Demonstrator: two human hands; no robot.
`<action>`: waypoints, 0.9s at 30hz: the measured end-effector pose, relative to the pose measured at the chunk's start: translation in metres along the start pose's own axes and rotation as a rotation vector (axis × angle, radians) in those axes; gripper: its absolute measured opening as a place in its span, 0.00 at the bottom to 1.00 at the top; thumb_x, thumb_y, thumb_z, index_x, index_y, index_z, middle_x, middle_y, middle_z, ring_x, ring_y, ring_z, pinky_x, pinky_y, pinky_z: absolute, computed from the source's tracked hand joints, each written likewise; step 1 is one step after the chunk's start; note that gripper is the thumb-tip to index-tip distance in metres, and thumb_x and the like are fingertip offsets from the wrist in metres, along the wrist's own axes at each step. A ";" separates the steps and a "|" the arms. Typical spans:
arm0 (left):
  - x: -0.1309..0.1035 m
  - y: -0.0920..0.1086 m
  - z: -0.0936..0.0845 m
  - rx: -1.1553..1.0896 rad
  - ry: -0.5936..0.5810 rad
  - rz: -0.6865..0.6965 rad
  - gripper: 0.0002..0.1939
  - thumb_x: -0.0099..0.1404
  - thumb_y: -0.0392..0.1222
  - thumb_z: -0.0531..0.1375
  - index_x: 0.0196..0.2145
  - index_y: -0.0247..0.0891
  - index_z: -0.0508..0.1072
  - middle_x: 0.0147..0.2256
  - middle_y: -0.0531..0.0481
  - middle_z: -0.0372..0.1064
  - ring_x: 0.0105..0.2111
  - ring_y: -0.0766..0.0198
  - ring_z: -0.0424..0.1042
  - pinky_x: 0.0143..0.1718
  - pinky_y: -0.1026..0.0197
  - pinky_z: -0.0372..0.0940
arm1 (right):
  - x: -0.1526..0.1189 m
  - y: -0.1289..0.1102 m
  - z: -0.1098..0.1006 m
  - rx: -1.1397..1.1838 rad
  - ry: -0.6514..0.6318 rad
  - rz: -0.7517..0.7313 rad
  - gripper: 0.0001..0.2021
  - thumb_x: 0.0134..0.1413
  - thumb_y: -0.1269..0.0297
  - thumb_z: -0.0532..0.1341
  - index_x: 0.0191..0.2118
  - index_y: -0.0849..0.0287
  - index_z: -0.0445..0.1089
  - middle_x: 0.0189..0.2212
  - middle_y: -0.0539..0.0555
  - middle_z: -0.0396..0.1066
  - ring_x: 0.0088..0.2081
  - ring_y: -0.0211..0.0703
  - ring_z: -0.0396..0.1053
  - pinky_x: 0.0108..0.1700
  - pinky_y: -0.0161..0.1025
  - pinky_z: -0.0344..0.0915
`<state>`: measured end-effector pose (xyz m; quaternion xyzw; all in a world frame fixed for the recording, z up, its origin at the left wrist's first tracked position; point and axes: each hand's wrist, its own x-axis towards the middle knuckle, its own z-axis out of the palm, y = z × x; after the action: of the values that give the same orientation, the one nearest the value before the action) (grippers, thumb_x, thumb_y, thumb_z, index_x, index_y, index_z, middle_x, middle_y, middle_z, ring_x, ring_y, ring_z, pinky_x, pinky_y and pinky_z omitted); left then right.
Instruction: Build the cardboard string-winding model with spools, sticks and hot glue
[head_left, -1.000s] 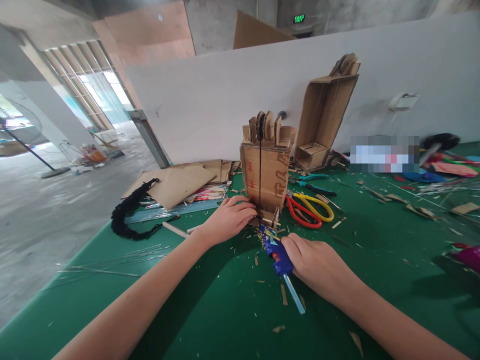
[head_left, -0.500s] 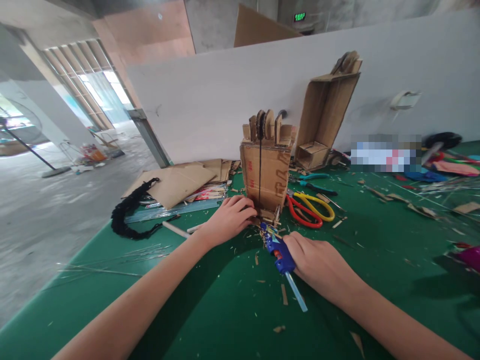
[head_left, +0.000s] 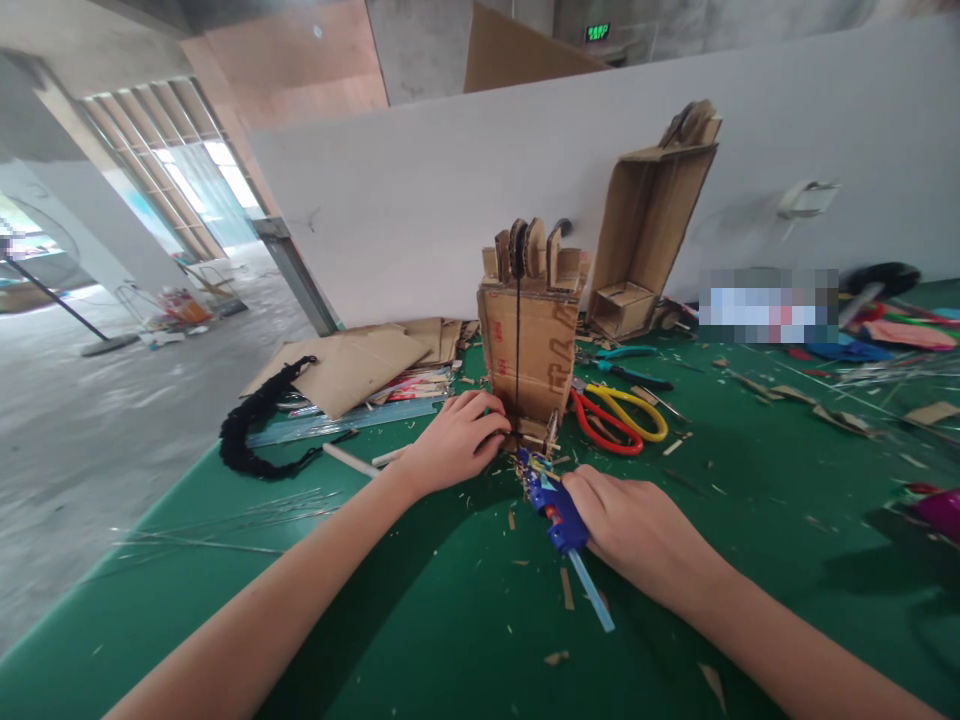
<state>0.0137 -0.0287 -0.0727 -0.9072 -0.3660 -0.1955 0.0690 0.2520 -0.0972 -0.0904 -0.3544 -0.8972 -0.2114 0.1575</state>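
- Right hand [head_left: 628, 520]: its grip is closed around a blue glue gun [head_left: 556, 512] — nozzle near the foot of a cardboard box [head_left: 546, 345].
- Left hand [head_left: 459, 442]: bent low at the box's near left corner; whether its grip clasps anything, I cannot tell.
- The cardboard box stands upright toward the desk's [head_left: 450, 620] back edge, a black cord [head_left: 517, 350] running down its front.
- A red-and-yellow-handled tool [head_left: 616, 415] lies just right — a black fuzzy strip [head_left: 244, 430] curls by the desk's left edge.
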 end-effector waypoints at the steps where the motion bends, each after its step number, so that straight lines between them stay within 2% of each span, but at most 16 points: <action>1: 0.000 0.000 0.000 -0.005 -0.001 0.004 0.09 0.66 0.38 0.51 0.40 0.40 0.70 0.44 0.47 0.65 0.47 0.58 0.62 0.50 0.52 0.59 | 0.000 0.000 0.000 0.002 0.004 -0.006 0.06 0.53 0.77 0.54 0.34 0.59 0.60 0.25 0.49 0.63 0.23 0.42 0.64 0.22 0.38 0.44; 12: 0.001 -0.004 0.000 -0.005 -0.037 0.016 0.07 0.64 0.37 0.55 0.41 0.40 0.67 0.44 0.47 0.64 0.47 0.57 0.62 0.50 0.52 0.59 | 0.004 0.000 -0.005 -0.047 -0.048 0.011 0.07 0.55 0.79 0.53 0.34 0.58 0.60 0.26 0.50 0.64 0.23 0.42 0.65 0.22 0.39 0.45; 27: -0.001 -0.003 -0.004 0.012 -0.048 0.031 0.08 0.64 0.37 0.56 0.42 0.40 0.67 0.44 0.46 0.63 0.47 0.57 0.62 0.49 0.52 0.60 | 0.002 -0.001 -0.004 -0.049 -0.028 0.018 0.08 0.53 0.79 0.52 0.32 0.58 0.60 0.24 0.50 0.64 0.22 0.41 0.64 0.23 0.37 0.46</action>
<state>0.0100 -0.0280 -0.0697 -0.9168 -0.3545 -0.1704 0.0686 0.2502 -0.0989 -0.0862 -0.3691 -0.8906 -0.2269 0.1383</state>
